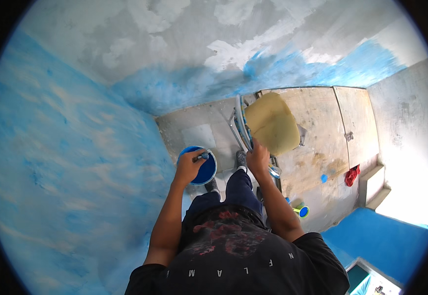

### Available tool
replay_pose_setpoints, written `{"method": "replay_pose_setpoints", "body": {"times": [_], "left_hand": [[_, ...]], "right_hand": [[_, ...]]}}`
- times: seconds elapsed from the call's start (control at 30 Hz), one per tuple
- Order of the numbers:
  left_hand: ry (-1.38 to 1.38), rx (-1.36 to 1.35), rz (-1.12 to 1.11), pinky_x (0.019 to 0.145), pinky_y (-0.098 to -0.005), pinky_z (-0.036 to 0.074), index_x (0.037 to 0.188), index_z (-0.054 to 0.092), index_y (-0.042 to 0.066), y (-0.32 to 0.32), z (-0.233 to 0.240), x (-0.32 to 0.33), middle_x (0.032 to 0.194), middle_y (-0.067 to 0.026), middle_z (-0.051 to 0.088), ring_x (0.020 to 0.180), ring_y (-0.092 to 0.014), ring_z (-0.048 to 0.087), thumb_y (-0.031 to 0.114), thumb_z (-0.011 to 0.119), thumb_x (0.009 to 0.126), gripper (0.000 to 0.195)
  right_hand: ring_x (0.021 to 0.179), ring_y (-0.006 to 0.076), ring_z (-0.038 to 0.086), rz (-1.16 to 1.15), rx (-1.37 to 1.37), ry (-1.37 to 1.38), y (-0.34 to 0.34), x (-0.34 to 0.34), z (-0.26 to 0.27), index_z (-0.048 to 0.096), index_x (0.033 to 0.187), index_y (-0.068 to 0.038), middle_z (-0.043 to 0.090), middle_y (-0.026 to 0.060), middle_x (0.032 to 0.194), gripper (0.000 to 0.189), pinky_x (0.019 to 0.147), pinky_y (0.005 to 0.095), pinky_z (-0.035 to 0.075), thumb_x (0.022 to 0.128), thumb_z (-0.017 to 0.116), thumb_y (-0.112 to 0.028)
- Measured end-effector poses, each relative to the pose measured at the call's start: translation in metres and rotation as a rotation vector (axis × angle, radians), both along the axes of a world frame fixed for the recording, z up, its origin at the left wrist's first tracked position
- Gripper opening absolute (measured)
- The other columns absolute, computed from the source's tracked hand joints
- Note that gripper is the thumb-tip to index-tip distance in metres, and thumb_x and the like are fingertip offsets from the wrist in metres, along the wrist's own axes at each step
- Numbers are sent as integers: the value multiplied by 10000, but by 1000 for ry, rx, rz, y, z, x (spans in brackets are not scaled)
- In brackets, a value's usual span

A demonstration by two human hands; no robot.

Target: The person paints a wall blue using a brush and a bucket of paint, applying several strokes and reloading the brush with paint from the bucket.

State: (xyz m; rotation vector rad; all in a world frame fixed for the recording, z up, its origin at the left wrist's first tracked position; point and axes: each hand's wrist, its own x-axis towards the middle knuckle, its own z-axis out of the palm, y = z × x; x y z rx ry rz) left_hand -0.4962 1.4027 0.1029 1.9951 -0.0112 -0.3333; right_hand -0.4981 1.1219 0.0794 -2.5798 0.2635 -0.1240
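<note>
My left hand (188,167) is over an open bucket (215,174) of dark blue paint on the floor. It holds a small paint-stained tool (203,156), apparently a brush; my fingers hide most of it. My right hand (259,159) grips the tubular metal back frame of a chair (240,114). That chair has a worn yellow seat pad (273,123) and stands just beyond my feet, to the right of the bucket.
Blue paint streaks the left wall (70,158); the far wall (184,44) is grey and white above patchy blue. Wooden boards (309,121) lie right of the chair. A red cloth (352,176) and a small green-rimmed paint container (303,211) are farther right.
</note>
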Motion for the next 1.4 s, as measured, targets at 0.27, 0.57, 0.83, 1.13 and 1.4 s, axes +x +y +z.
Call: {"method": "replay_pose_setpoints", "body": {"times": [0.27,0.57,0.83,1.13,1.4], "left_hand": [[91,-17,9,615,-309,433,1250,736,-15,28,-5,-6,758,-51,686,654,-78,538,77,733,958,306],[86,-19,-15,726,-277,490,1218,745,-10,28,-19,5,896,-56,737,792,-76,623,-6,705,944,278],[85,-69,-25,719,-269,477,1201,752,2,23,-11,9,884,-17,700,795,-63,589,41,722,956,250],[33,-67,-40,593,-288,381,1185,761,17,29,-2,-11,728,7,605,642,-65,455,115,757,958,248],[154,25,-44,707,-299,487,1231,746,2,36,-12,-29,885,-84,730,763,-115,627,38,726,938,295]], "right_hand": [[938,483,684,73,50,66,31,-42,-7,627,1302,-40,716,258,1045,530,830,576,544,774,667,-9],[971,470,680,139,51,77,16,-48,-11,621,1325,-39,713,234,1099,557,854,552,549,772,684,-24],[1010,449,676,210,23,144,17,-35,-24,618,1263,-28,681,204,1097,502,865,547,561,765,661,10],[1137,415,619,118,-17,139,24,-45,-104,611,1311,-8,624,188,1190,509,975,490,540,810,607,79],[1057,415,643,79,33,65,35,-45,-89,641,1248,-4,633,183,1092,466,895,511,549,789,614,68]]}}
